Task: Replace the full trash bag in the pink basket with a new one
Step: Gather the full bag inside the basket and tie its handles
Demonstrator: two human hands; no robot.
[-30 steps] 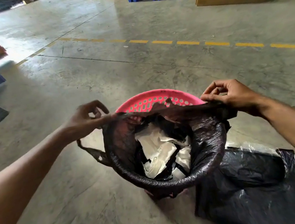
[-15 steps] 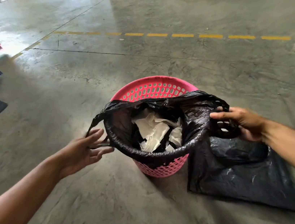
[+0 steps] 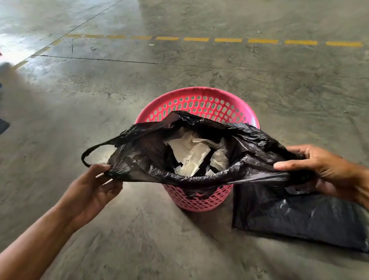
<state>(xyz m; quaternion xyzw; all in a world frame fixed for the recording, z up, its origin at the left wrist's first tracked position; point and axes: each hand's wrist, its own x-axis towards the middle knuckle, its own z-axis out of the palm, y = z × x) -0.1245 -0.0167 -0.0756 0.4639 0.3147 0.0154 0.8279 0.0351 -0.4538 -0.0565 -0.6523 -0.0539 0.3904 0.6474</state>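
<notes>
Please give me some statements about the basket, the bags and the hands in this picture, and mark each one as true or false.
1. Both hands, the left hand and the right hand, grip the full trash bag. True.
2. The pink basket lies tipped on its side. False: it stands upright.
3. White paper waste shows inside the bag. True.
4. The new black bag hangs on the basket rim. False: it lies flat on the concrete floor beside the basket.

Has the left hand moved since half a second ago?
Yes. The left hand now pinches the full bag's edge beside the pink basket.
</notes>
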